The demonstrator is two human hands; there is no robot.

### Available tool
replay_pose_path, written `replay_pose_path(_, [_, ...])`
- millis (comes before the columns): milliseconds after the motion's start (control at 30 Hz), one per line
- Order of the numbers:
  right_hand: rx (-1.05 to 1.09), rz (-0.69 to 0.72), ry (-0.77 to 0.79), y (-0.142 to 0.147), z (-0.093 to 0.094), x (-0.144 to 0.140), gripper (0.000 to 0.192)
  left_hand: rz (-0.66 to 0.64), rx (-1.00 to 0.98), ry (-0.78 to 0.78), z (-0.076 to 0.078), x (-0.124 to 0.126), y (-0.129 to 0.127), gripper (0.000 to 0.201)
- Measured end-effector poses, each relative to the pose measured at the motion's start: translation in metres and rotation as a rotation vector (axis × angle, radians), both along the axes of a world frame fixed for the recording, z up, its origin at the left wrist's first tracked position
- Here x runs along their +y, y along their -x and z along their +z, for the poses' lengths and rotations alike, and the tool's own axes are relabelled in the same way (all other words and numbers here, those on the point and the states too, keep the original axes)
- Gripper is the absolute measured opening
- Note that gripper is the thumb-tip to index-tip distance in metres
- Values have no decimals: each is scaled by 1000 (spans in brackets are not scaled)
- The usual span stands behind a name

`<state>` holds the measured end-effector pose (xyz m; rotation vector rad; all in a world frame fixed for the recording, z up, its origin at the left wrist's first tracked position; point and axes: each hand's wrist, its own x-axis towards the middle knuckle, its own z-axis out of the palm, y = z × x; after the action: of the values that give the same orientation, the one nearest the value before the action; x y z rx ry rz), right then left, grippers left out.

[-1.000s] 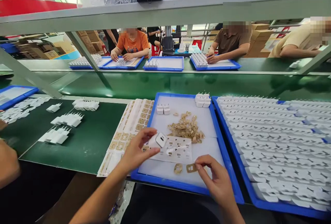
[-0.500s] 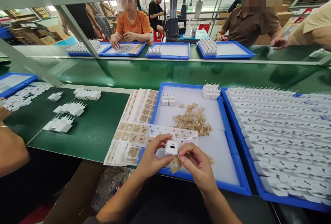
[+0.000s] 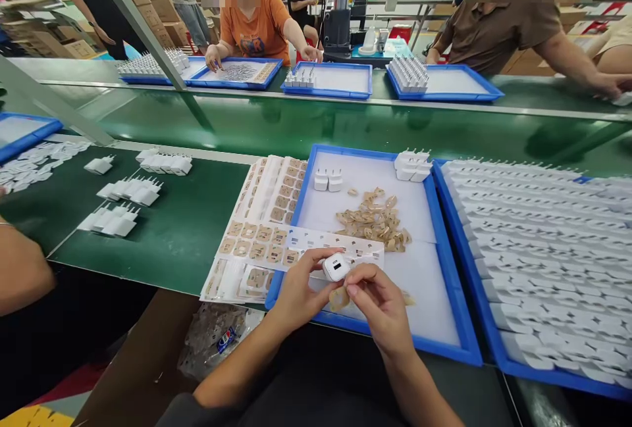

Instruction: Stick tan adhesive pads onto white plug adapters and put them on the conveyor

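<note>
The white charger [image 3: 336, 268] is up in the air over the near part of a blue-rimmed tray [image 3: 424, 292], its slotted face turned up and back toward the person. Its long axis runs mostly away from them, so I see it nearly end-on, and the two dark slots slant a little. The left hand [image 3: 299, 297] has its fingers clamped on the charger's sides. The right hand [image 3: 382, 308] keeps thumb and finger together on a tan film [image 3: 339, 299], just below the charger — whether the two touch, I can't tell.

The tray stands on a dark green tabletop [image 3: 197, 229], smooth and faintly shiny. Beside it a second tray is packed with rows of white chargers [image 3: 548, 269], and more small groups of plugs [image 3: 118, 191] lie off to the left. Across the way, a person in an orange shirt [image 3: 259, 22] and another in brown [image 3: 503, 39] sit behind trays of their own.

The charger is a rounded block, hard and glossy like plastic. Thin, crinkled tan pieces [image 3: 372, 224] are heaped in the tray — a loose, papery pile — and flat sheets [image 3: 254, 243] of square tan cut-outs overlap its left edge.
</note>
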<state>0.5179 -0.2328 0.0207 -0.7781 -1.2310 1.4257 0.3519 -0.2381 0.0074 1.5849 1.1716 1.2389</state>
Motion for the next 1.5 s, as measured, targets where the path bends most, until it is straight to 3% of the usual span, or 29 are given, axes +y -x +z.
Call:
replay_pose_path(167, [-9,-86,4,-1,-3,4,3,-76,-25,-1,-1,-2,6,45])
replay_pose_path(433, [-132,-209,8,-5,8,9,3,67,109,-155,-2,1,10,39])
replay_pose_path(900, [-200,-201,0,1,14,15,3,90,140,-248,6,1,8,38])
replay_pose_path(1500, [-280,-248,-84,4,13,12,2,81,153,-265,4,2,9,37])
